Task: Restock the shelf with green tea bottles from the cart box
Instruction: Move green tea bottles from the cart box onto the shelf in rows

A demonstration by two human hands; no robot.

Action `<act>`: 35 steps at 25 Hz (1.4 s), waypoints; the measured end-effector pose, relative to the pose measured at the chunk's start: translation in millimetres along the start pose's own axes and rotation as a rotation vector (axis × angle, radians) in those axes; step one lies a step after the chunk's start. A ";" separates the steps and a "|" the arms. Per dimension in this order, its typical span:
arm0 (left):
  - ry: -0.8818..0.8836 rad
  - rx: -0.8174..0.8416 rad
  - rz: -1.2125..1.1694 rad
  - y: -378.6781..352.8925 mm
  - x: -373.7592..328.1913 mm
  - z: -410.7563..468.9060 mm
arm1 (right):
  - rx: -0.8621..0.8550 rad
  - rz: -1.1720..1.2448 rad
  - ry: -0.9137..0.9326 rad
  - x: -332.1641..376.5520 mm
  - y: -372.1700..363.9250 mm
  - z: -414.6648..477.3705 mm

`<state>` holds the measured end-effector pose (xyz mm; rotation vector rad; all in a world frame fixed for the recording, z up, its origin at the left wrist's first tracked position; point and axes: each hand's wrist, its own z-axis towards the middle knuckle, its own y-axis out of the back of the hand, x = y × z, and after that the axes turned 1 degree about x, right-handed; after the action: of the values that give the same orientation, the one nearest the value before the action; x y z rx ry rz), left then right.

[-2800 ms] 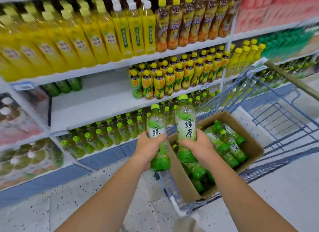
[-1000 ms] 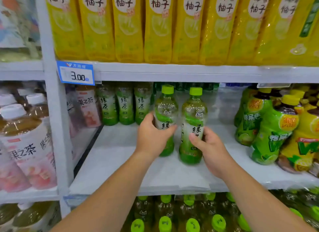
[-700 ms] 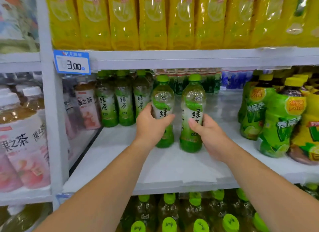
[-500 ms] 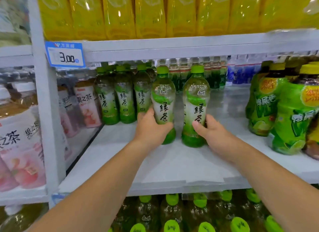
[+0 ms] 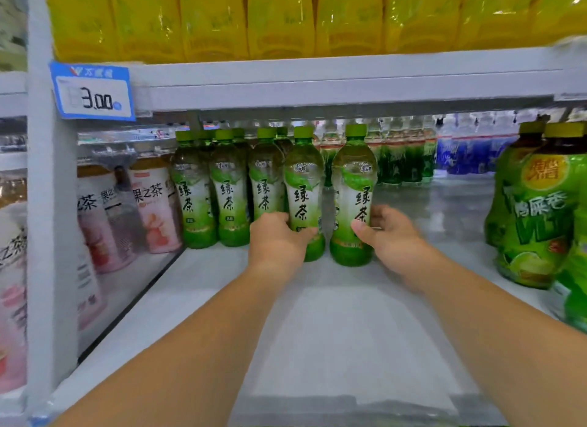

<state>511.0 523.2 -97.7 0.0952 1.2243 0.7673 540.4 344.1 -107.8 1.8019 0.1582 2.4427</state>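
A white shelf (image 5: 349,331) carries the stock beneath a row of at least seven yellow bottles (image 5: 279,16). At least two lime bottles (image 5: 536,210) stand at its right edge, and at least two pink bottles (image 5: 152,210) sit beyond the left divider. Three tea bottles (image 5: 228,191) front the cluster at back left, with further caps behind. Just right of them, two stand upright on the shelf, side by side. The left hand (image 5: 276,242) grips the left bottle (image 5: 303,185) low, fingers (image 5: 305,232) curled round it. The right hand (image 5: 394,236) pinches the right bottle (image 5: 354,178), thumb on its label. One price tag (image 5: 93,91) reads 3.00.
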 end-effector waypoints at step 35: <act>-0.152 -0.089 0.489 -27.5 18.3 35.1 | -0.063 -0.051 0.064 -44.4 -17.4 55.1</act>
<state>556.9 524.5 -112.1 0.3831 1.0287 1.2147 606.5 356.3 -136.1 1.6746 0.1289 2.4431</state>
